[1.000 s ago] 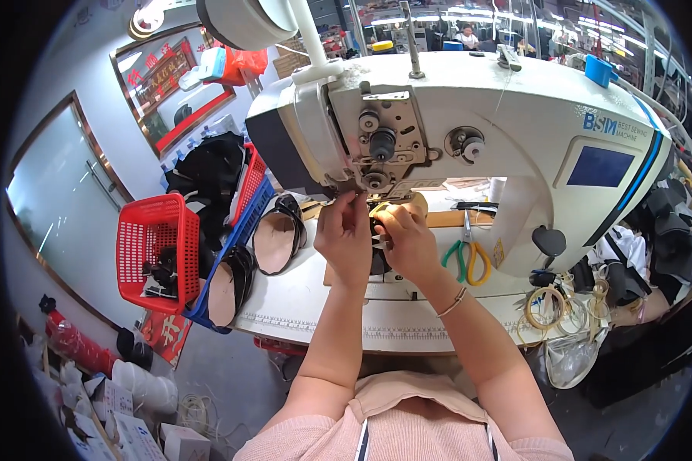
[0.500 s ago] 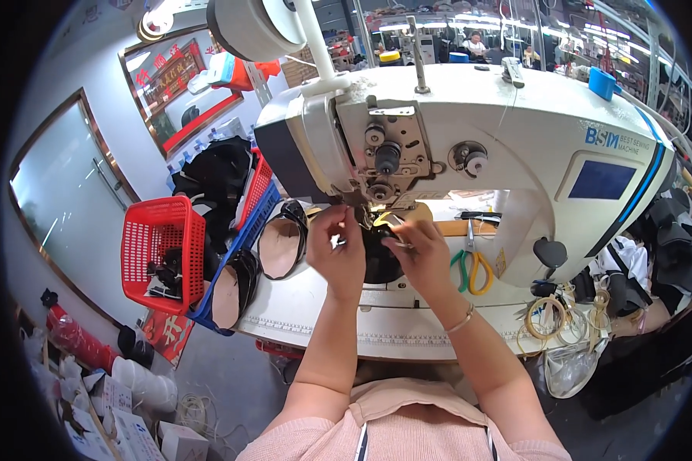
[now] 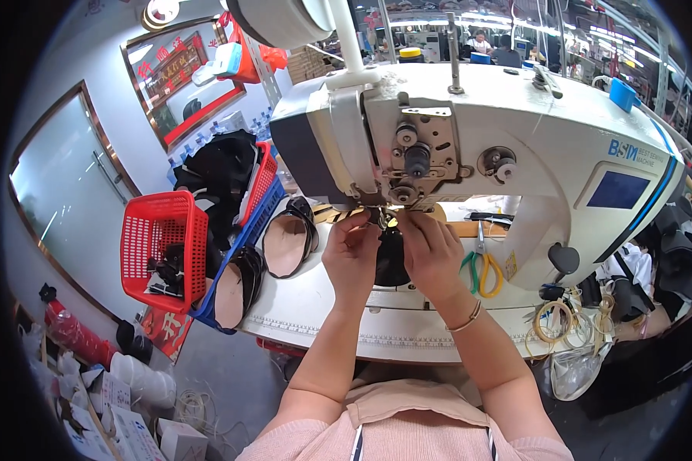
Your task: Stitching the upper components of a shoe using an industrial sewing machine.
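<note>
Both hands are raised at the needle area of a white sewing machine (image 3: 507, 107). My left hand (image 3: 351, 252) is just left of the needle, with thumb and fingertips pinched together. On the other side my right hand (image 3: 432, 253) is also closed, its fingertips close to the needle and presser foot. Whatever lies between the fingertips is too small to make out. Below and between the hands is a black piece (image 3: 390, 261) on the machine bed. Two shoe uppers, a nearer one (image 3: 229, 300) and a farther one (image 3: 284, 244), with black sides and beige soles, sit left of my left hand.
Scissors (image 3: 490, 281) with green and yellow handles lie right of my right hand. A red basket (image 3: 190, 257) of black parts and a blue crate (image 3: 221, 283) flank the table's left. Tape rings (image 3: 553, 320) and black and white material (image 3: 630, 273) are at the right.
My view has shifted, so the machine appears farther right. Both hands stay near the needle; the right hand's fingers have turned upward, nearer the needle.
</note>
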The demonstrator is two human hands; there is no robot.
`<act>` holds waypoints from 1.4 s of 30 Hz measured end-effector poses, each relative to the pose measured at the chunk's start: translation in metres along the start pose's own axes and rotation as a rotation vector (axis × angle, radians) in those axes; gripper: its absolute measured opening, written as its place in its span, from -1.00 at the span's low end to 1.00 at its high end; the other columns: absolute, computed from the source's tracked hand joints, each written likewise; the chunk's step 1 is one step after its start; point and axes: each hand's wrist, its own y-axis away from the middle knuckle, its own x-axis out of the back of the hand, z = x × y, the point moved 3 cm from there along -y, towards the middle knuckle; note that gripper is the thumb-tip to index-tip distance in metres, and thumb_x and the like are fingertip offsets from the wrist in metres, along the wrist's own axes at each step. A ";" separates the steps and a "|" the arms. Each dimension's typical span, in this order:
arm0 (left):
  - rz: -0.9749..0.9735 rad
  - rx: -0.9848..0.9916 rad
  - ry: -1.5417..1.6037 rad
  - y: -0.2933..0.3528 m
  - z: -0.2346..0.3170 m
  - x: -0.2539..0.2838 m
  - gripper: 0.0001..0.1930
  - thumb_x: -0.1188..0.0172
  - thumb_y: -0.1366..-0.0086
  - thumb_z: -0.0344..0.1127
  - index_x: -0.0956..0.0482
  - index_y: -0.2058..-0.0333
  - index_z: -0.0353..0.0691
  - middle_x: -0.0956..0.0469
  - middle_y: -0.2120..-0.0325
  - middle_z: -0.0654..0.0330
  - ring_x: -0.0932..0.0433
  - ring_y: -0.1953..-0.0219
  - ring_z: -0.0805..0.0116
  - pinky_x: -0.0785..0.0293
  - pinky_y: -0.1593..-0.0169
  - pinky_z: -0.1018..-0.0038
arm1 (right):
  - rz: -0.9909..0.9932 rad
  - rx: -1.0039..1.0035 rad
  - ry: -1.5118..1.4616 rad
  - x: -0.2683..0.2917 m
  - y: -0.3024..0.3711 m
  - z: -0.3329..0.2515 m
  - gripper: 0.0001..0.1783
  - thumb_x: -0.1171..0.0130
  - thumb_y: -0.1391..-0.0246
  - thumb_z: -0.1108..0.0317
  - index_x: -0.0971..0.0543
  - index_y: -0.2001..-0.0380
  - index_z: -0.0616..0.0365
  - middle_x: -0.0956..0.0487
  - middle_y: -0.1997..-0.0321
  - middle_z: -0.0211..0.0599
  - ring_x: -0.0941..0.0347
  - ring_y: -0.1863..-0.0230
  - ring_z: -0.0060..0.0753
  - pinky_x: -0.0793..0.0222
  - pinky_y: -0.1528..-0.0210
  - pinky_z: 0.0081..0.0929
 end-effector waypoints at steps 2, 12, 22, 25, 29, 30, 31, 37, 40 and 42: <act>-0.022 0.027 0.091 -0.001 -0.004 0.000 -0.83 -0.15 -0.15 -0.55 -0.44 0.25 -0.34 -0.55 0.39 0.21 -0.54 0.44 0.54 -0.47 0.37 0.68 | 0.035 0.013 -0.005 -0.004 -0.002 -0.003 -0.64 -0.16 0.19 0.48 -0.55 0.20 0.16 -0.50 0.25 -0.37 -0.45 0.34 -0.43 -0.31 0.34 -0.50; -0.025 0.187 0.492 -0.015 -0.020 -0.015 -0.88 -0.14 -0.18 -0.54 -0.38 0.33 -0.29 -0.54 0.40 0.16 -0.57 0.48 0.47 -0.47 0.51 0.68 | 0.134 -0.044 0.052 -0.011 -0.007 -0.009 -0.67 -0.16 0.23 0.49 -0.58 0.27 0.11 -0.52 0.30 -0.42 -0.45 0.41 -0.43 -0.31 0.37 -0.52; -0.024 0.170 0.560 -0.015 -0.022 -0.019 -0.87 -0.16 -0.18 -0.51 -0.37 0.35 -0.25 -0.55 0.44 0.20 -0.55 0.54 0.49 -0.47 0.55 0.67 | 0.169 -0.082 -0.072 -0.017 -0.010 -0.006 -0.72 -0.23 0.26 0.61 -0.58 0.36 0.12 -0.55 0.36 -0.36 -0.47 0.43 -0.32 -0.36 0.40 -0.47; 0.009 0.176 0.559 -0.014 -0.022 -0.023 -0.86 -0.16 -0.18 -0.53 -0.35 0.36 -0.26 -0.53 0.48 0.20 -0.52 0.56 0.51 -0.45 0.55 0.67 | 0.189 -0.077 -0.101 -0.017 -0.011 -0.004 -0.77 -0.23 0.22 0.60 -0.58 0.38 0.13 -0.55 0.38 -0.34 -0.47 0.45 -0.31 -0.37 0.42 -0.48; 0.075 0.190 0.571 -0.013 -0.026 -0.026 -0.83 -0.16 -0.16 -0.55 -0.32 0.37 -0.25 -0.51 0.54 0.21 -0.46 0.62 0.55 -0.40 0.58 0.68 | 0.186 -0.085 -0.126 -0.016 -0.010 -0.003 -0.79 -0.24 0.19 0.60 -0.58 0.39 0.15 -0.55 0.40 -0.33 -0.46 0.47 -0.31 -0.37 0.43 -0.49; 0.076 0.190 0.573 -0.013 -0.027 -0.027 -0.83 -0.16 -0.16 -0.55 -0.32 0.37 -0.25 -0.51 0.54 0.21 -0.46 0.62 0.55 -0.40 0.58 0.68 | 0.186 -0.085 -0.126 -0.016 -0.009 -0.003 -0.79 -0.24 0.19 0.60 -0.58 0.40 0.15 -0.55 0.40 -0.33 -0.46 0.47 -0.31 -0.37 0.43 -0.49; 0.084 0.172 0.600 -0.013 -0.029 -0.027 -0.83 -0.16 -0.17 -0.55 -0.32 0.37 -0.24 -0.50 0.54 0.22 -0.44 0.64 0.56 -0.38 0.59 0.68 | 0.186 -0.082 -0.125 -0.016 -0.007 -0.002 -0.79 -0.24 0.19 0.60 -0.58 0.40 0.15 -0.55 0.40 -0.33 -0.46 0.47 -0.31 -0.37 0.43 -0.49; 0.079 0.174 0.638 -0.014 -0.027 -0.026 -0.81 -0.16 -0.16 -0.55 -0.31 0.37 -0.22 -0.49 0.56 0.25 -0.41 0.65 0.57 -0.33 0.62 0.69 | 0.165 -0.103 -0.081 -0.014 -0.007 -0.005 -0.80 -0.25 0.20 0.60 -0.58 0.41 0.15 -0.56 0.40 -0.32 -0.46 0.46 -0.31 -0.36 0.42 -0.50; 0.046 0.193 0.509 -0.013 -0.020 -0.021 -0.82 -0.17 -0.15 -0.55 -0.33 0.35 -0.26 -0.49 0.53 0.23 -0.42 0.64 0.56 -0.34 0.61 0.69 | 0.175 -0.103 -0.086 -0.012 -0.009 -0.005 -0.76 -0.25 0.21 0.62 -0.56 0.37 0.17 -0.56 0.39 -0.30 -0.46 0.44 -0.30 -0.36 0.41 -0.49; 0.039 0.190 0.227 -0.007 -0.006 -0.015 -0.81 -0.19 -0.13 -0.56 -0.41 0.27 -0.34 -0.47 0.40 0.20 -0.45 0.57 0.56 -0.39 0.58 0.68 | 0.186 -0.072 -0.145 -0.008 -0.006 -0.001 -0.72 -0.26 0.21 0.64 -0.53 0.33 0.20 -0.54 0.36 -0.26 -0.46 0.43 -0.27 -0.37 0.40 -0.47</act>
